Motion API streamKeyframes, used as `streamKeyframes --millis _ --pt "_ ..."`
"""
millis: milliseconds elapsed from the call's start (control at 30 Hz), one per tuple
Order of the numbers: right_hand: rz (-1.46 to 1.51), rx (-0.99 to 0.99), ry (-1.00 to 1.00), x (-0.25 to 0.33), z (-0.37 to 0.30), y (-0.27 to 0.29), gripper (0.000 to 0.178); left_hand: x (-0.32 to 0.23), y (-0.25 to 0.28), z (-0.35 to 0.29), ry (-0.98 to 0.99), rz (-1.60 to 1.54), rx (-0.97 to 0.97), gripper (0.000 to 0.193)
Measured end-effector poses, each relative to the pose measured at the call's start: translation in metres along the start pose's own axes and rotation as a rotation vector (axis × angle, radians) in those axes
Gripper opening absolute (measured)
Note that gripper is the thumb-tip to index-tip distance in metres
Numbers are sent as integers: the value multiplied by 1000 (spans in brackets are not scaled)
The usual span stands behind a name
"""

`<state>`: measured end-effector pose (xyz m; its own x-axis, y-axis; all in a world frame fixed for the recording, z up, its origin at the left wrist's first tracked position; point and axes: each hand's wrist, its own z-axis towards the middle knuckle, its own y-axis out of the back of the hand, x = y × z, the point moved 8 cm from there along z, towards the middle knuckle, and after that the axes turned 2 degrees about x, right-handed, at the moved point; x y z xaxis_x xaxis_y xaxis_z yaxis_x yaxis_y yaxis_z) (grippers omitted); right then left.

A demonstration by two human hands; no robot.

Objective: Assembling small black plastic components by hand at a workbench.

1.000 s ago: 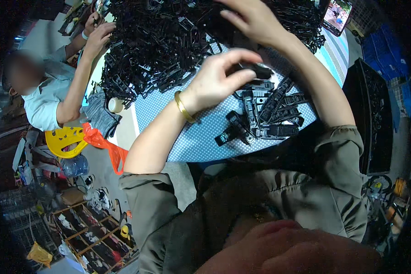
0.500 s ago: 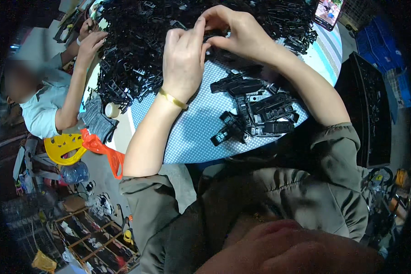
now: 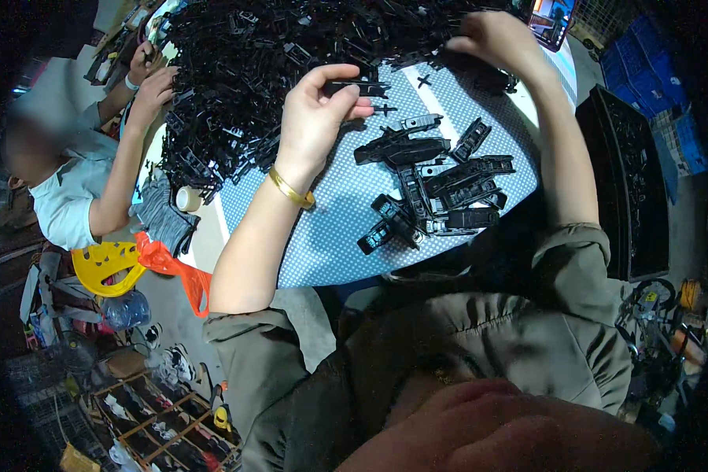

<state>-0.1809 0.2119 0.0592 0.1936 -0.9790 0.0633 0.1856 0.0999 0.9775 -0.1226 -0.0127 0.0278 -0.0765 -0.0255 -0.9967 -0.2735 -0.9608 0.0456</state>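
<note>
My left hand, with a gold-coloured bracelet at its wrist, pinches a long black plastic part between thumb and fingers above the table. Just below its fingertips is a small black cross-shaped piece. Farther right, my right hand is at the edge of the big heap of black plastic parts. Its fingers curl inward, and whatever they grip is lost against the dark parts. Another small black cross-shaped piece lies between the hands. A smaller group of black parts rests nearer me.
At the left, another person has both hands at the heap's edge. A tape roll, grey cloth and red plastic bag are on the table's left side. A phone stands at the far right; blue crates are beyond.
My hands, which were together over the heap, have parted. The right moved right to the heap's edge; the left came slightly nearer, with the black part now visible in it.
</note>
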Motion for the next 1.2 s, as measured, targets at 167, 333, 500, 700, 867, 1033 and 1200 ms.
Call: streamKeyframes --millis 167,333,500,700,867,1033,1200 --pt "-81 -132 124 28 -8 -5 30 14 -4 0 132 -283 -4 25" --pt "671 -110 76 40 -12 15 18 20 0 1 153 -381 -17 26" --pt "1143 86 185 62 -2 -23 19 24 -1 3 153 -398 -39 28" --pt "642 -444 321 59 -2 2 24 16 12 2 -22 -197 -208 32" --pt "1000 -171 118 56 -7 -6 22 13 12 1 -52 -124 -233 33" --pt "1032 -71 116 81 -19 -20 22 11 0 0 -72 -235 -104 36" --pt "1065 -195 145 83 -27 -10 21 13 -2 0 -28 -309 -86 36"
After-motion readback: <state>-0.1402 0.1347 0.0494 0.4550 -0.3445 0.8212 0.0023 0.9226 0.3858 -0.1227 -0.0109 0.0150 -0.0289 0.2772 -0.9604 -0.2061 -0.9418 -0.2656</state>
